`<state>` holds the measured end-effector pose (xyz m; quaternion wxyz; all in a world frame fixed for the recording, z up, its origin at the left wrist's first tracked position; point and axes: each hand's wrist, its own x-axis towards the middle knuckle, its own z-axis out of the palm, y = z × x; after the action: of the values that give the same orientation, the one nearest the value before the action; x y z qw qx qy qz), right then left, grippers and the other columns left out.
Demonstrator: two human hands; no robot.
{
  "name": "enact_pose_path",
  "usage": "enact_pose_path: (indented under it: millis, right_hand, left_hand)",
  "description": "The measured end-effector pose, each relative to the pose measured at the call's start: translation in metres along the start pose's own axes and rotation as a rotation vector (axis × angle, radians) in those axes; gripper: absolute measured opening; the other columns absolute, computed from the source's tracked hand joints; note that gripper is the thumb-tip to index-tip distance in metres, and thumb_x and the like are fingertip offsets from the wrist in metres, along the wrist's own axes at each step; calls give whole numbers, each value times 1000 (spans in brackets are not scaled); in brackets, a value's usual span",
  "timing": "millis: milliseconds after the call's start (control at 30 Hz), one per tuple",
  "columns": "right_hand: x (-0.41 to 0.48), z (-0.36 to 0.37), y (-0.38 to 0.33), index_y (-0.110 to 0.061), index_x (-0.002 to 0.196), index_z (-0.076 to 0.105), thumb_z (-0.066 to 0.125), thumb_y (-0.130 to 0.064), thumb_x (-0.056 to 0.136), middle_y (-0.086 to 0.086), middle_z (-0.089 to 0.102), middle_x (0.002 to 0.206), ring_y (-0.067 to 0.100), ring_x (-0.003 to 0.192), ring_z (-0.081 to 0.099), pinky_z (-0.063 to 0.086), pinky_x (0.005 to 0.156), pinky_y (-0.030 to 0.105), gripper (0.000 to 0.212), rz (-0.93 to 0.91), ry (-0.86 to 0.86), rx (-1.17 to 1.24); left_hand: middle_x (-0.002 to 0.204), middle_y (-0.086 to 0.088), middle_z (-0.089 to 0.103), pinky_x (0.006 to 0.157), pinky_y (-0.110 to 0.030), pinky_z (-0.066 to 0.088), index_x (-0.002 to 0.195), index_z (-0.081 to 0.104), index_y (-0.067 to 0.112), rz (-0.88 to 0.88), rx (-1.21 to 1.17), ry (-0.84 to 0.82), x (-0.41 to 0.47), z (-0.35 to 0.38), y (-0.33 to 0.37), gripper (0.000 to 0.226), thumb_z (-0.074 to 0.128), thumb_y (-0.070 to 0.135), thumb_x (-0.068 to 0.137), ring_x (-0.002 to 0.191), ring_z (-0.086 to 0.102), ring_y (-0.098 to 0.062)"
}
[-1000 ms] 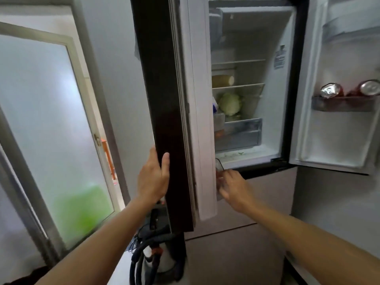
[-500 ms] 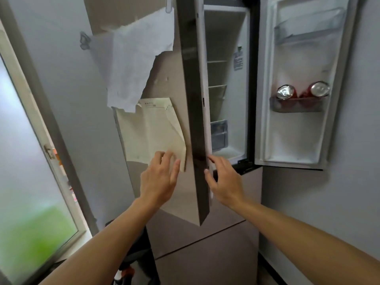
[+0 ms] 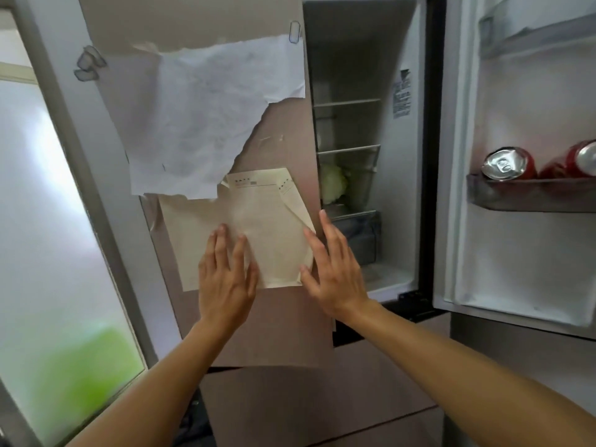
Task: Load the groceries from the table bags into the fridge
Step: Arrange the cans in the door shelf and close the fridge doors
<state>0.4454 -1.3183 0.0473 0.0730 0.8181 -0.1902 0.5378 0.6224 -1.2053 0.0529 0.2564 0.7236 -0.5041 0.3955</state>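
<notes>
- On the taupe left fridge door (image 3: pixel 283 317), the left hand (image 3: pixel 225 279) and right hand (image 3: pixel 335 272) lie flat, fingers spread and holding nothing, probably pushing it shut.
- Two paper sheets hang there: one torn white sheet (image 3: pixel 200 124), one cream sheet (image 3: pixel 258 233).
- Inside sit one pale green cabbage (image 3: pixel 333 183) and, in the right door's grey bin (image 3: pixel 529 195), two red drink cans (image 3: pixel 509 164).
- No grocery bags show.
</notes>
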Motion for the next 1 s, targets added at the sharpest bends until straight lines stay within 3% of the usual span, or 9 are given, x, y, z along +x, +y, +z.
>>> enact_pose_path:
  millis: [200,300,433,700,833,1000]
  right_hand:
    - [8,40,27,-18,151,20,57,-30,87,6,1,161,36,138,28,56,83,50,75,46,-12,113]
    - [9,55,33,-15,148,25,66,-25,80,12,11,158,38,135,31,53,89,49,80,3,87,135]
    - [14,67,44,-16,148,24,56,-31,83,12,14,157,36,138,31,45,101,44,73,-42,140,151]
    - [25,81,64,-17,148,22,49,-39,89,10,12,157,30,136,33,56,76,39,69,-44,54,141]
    - [26,89,70,-16,148,22,47,-41,90,11,12,157,31,136,35,55,75,37,68,-62,45,122]
    - [24,83,69,-17,148,20,45,-44,91,11,10,158,32,135,37,56,74,40,68,-55,29,69]
  left_hand:
    - [153,-27,21,103,-52,27,142,34,6,3,120,57,9,31,4,56,39,38,96,142,18,-41]
    - [151,-29,22,103,-51,25,143,32,5,40,165,154,9,44,-1,57,36,38,97,142,16,-41]
    - [152,-27,19,107,-50,20,145,26,7,55,164,226,12,56,-2,57,32,38,97,143,13,-41]
    - [155,-23,9,114,-48,10,147,25,8,25,177,259,19,79,1,59,31,37,97,146,5,-37]
    - [159,-15,-6,116,-49,10,148,20,9,31,187,279,20,86,-3,60,30,38,96,146,4,-37]
    - [159,-15,-7,116,-48,8,148,21,9,26,187,256,19,83,-2,61,30,39,96,146,3,-36]
